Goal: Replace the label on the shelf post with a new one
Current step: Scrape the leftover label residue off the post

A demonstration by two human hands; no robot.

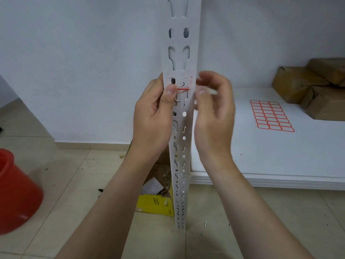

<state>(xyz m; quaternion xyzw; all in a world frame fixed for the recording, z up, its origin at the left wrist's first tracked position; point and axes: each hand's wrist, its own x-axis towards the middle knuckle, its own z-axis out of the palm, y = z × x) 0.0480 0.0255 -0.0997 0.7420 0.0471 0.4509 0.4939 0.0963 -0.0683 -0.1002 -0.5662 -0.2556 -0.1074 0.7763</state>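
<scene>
A white slotted shelf post [180,58] stands upright in the middle of the view. Torn remains of a red-edged label [183,86] cling to its face, with a red strip and paper scraps left. My left hand [155,113] grips the post from the left, thumb pressed on the front beside the remains. My right hand [214,109] hovers just right of the post, blurred, fingers curled; whether it pinches a scrap I cannot tell. A sheet of new red-bordered labels [271,115] lies on the white shelf [280,165] to the right.
Brown cardboard boxes [313,86] sit at the back right of the shelf. A red bucket [16,193] stands on the tiled floor at the left. Behind the post's foot is an open yellow box [155,202] holding paper scraps. Small debris dots the floor.
</scene>
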